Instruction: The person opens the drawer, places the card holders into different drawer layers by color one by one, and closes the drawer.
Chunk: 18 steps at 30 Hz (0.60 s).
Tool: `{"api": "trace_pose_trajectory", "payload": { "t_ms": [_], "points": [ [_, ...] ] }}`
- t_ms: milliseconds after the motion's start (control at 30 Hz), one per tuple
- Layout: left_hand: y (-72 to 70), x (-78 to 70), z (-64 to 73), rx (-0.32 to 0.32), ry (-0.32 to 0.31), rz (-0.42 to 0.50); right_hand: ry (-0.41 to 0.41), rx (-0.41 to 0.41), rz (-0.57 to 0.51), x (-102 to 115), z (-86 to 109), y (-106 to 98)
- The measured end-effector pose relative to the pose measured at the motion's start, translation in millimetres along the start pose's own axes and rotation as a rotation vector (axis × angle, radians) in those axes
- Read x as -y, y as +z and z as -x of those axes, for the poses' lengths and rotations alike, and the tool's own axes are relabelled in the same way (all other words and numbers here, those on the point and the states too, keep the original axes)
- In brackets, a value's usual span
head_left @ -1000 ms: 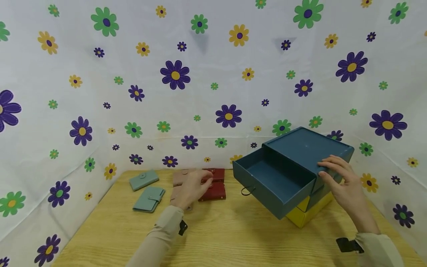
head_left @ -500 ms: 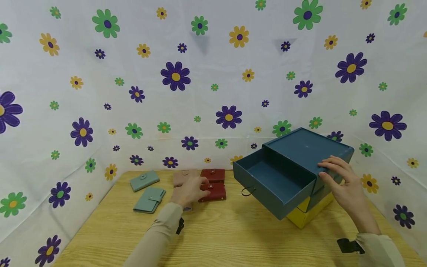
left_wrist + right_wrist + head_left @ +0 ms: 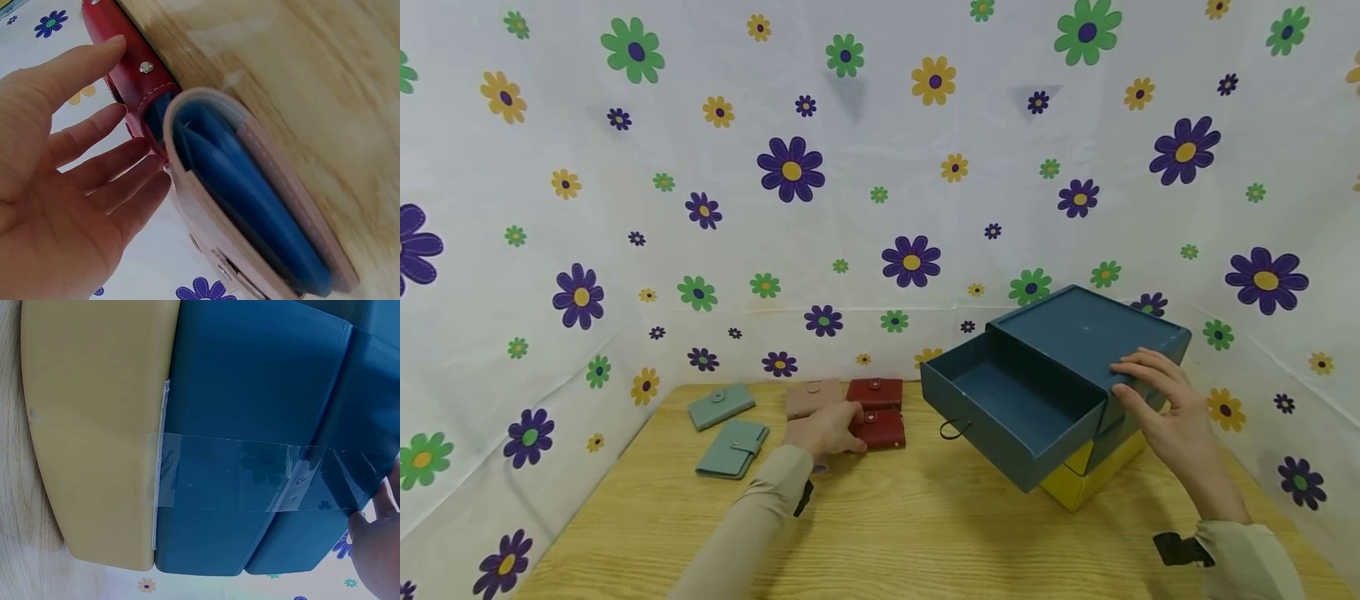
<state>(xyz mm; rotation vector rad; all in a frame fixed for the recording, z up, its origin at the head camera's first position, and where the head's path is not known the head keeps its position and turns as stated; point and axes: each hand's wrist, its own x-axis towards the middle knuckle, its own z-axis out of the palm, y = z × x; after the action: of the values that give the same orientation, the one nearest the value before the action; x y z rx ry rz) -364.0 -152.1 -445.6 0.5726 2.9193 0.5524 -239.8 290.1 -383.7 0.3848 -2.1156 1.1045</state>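
My left hand (image 3: 826,432) is over the nearer pink wallet, mostly hidden under it in the head view. Its fingertips and thumb reach the left end of the nearer red wallet (image 3: 887,428). In the left wrist view the thumb overlaps the red wallet's (image 3: 128,56) studded front, fingers spread behind; the pink wallet (image 3: 281,169) stands with blue inner sleeves showing. My right hand (image 3: 1176,417) rests on the corner of the blue drawer box (image 3: 1090,333), fingers on top and thumb at the side. The box's upper drawer (image 3: 988,429), pulled out, has a loop handle.
Behind lie another red wallet (image 3: 880,392) and another pink wallet (image 3: 812,397). Two green wallets (image 3: 721,407) lie at the left. A yellow drawer box (image 3: 1097,479) sits under the blue one. A flowered cloth (image 3: 857,208) hangs behind the wooden table (image 3: 880,533).
My left hand has come down onto the nearer red wallet's left end, its thumb lowering to the front edge. The right hand and the drawer box stay as they were.
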Motion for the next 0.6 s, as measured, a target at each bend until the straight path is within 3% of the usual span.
{"api": "trace_pose_trajectory", "payload": {
  "t_ms": [600],
  "points": [
    [2.3,-9.5,-0.1,0.113,-0.004,-0.026,0.005,0.002,0.004,0.5,0.2,-1.0]
  ]
}}
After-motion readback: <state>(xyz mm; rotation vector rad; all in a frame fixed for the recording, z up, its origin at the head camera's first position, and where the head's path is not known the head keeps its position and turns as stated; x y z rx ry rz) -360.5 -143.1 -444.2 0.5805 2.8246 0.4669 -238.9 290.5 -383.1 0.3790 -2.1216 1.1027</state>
